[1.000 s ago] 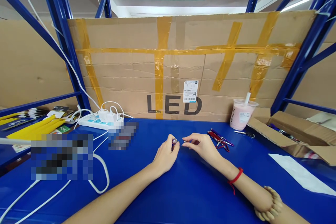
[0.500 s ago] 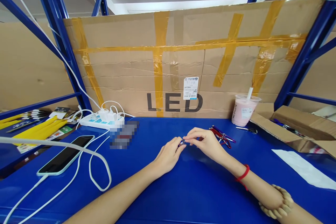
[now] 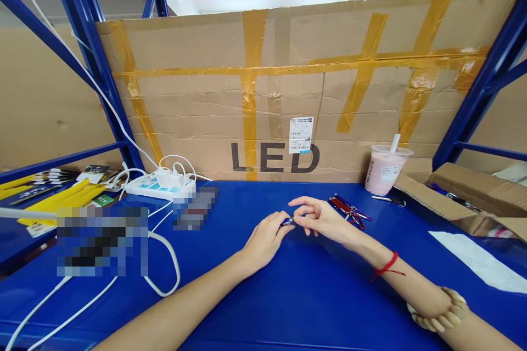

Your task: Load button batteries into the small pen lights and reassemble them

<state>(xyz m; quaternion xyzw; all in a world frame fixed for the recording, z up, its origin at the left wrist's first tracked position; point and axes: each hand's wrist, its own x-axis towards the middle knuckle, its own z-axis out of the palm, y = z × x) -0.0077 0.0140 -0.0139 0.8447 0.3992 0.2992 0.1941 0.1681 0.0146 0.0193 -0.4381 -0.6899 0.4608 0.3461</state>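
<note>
My left hand point(image 3: 267, 241) is closed around a small dark-blue piece with a silvery end point(image 3: 287, 222), most of it hidden by the fingers. My right hand point(image 3: 323, 221) pinches the silvery end between thumb and a fingertip, while its index finger is raised and extended. Both hands meet just above the blue tabletop point(image 3: 263, 312). Beyond the right hand lies a small pile of slim red and blue pieces point(image 3: 349, 210) with metallic parts, their exact kind unclear.
A white power strip point(image 3: 156, 186) with plugs and cables stands at the back left, near blurred-out patches. On the right are a pink drink cup point(image 3: 382, 173), an open cardboard box point(image 3: 457, 203) and a white sheet point(image 3: 480, 260). A large cardboard panel point(image 3: 197, 115) closes off the back.
My right index finger has lifted and straightened away from the small piece, showing more of its silvery end. The left hand stays about the same. The view has shifted slightly.
</note>
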